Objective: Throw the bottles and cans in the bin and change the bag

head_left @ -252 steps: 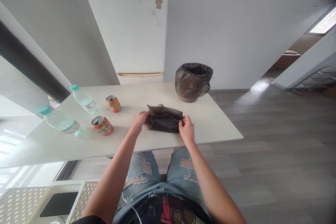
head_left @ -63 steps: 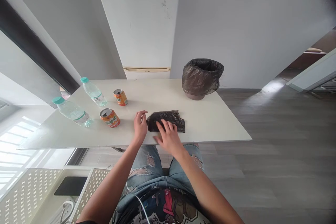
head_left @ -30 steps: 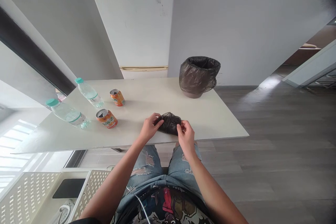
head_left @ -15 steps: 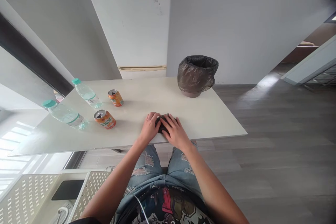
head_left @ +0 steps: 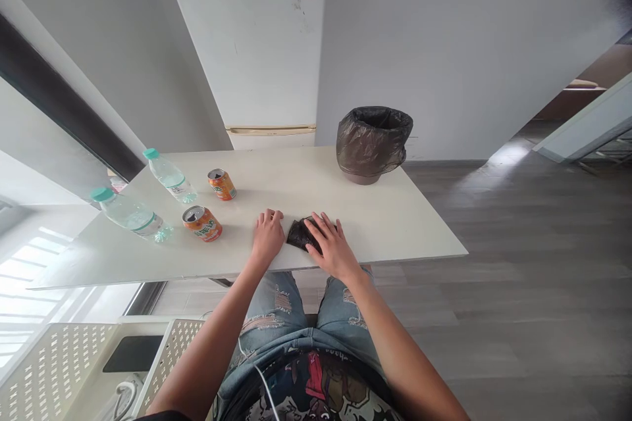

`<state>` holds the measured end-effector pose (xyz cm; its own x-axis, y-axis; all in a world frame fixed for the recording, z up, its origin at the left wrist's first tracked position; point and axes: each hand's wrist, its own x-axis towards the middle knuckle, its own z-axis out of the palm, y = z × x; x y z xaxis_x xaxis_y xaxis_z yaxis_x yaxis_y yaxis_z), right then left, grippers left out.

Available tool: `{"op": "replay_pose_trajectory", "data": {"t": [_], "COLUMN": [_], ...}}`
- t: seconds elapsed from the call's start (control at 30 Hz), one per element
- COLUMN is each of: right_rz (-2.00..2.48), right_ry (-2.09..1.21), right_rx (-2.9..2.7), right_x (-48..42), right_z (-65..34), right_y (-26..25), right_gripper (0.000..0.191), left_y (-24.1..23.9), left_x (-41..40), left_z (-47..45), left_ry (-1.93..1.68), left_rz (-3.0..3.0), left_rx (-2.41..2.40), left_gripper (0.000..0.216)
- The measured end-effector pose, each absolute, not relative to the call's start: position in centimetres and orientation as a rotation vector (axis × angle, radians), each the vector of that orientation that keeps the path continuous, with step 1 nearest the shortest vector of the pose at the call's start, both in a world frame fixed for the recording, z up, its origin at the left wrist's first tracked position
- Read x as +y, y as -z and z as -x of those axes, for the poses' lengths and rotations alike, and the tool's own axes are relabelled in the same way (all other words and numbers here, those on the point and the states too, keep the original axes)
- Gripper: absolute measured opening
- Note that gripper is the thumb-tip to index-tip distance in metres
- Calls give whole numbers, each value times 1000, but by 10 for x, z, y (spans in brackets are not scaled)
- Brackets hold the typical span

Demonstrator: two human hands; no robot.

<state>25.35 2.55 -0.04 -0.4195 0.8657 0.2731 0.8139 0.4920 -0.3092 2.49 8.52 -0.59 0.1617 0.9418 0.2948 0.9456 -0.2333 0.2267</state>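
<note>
A small folded black plastic bag (head_left: 297, 235) lies near the table's front edge. My right hand (head_left: 332, 247) rests on it with fingers spread, covering its right part. Just left of the bag, my left hand (head_left: 268, 235) is on the table, apart from it, its fingers loosely bent and a little apart with nothing in them. Further left are two orange drink cans, the nearer can (head_left: 202, 223) and the farther can (head_left: 222, 185), both upright. Beyond them lie two clear plastic bottles with green caps, the nearer bottle (head_left: 131, 216) and the farther bottle (head_left: 170, 175).
A bin lined with a black bag (head_left: 372, 145) stands at the back right of the white table (head_left: 281, 177). Behind the table is a white fridge (head_left: 257, 46). At lower left sits a white perforated basket (head_left: 59, 362) with a cable and a dark flat object.
My left hand has come off the black plastic bag and moved left onto the table. More of the bag shows. My right hand stays on it. The view has shifted slightly.
</note>
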Motion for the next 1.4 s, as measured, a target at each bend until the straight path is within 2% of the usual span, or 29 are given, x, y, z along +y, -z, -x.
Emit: {"op": "replay_pose_trajectory", "data": {"t": [0.23,0.43,0.67,0.97,1.13,1.3,1.4], "right_rz": [1164,1080,1348,1997,2213,2214,1962], "right_ry": [-281,-376,-304,-15,-54,50,261], "right_rx": [-2535,-2606,-2470,-2055,-1990,-2012,-2036], "right_x": [51,62,68,67,64,71,88], "right_z": [-250,-241,-276,-439,-482,-466,-447], "right_y": [-7,-1,7,19,22,-12,-62], "right_gripper": [63,52,52,61,70,85,78], "left_y": [5,6,7,15,16,15,13], "left_x": [85,85,86,90,91,91,91], "left_z": [-23,-23,-23,-21,-20,-20,-20], "left_ry": [597,612,615,606,587,586,606], "left_rz": [2385,2393,2390,2367,2363,2367,2370], "left_rx": [-1948,-1948,-1973,-1963,-1970,-1973,-1977], "left_gripper": [34,35,36,34,36,35,34]}}
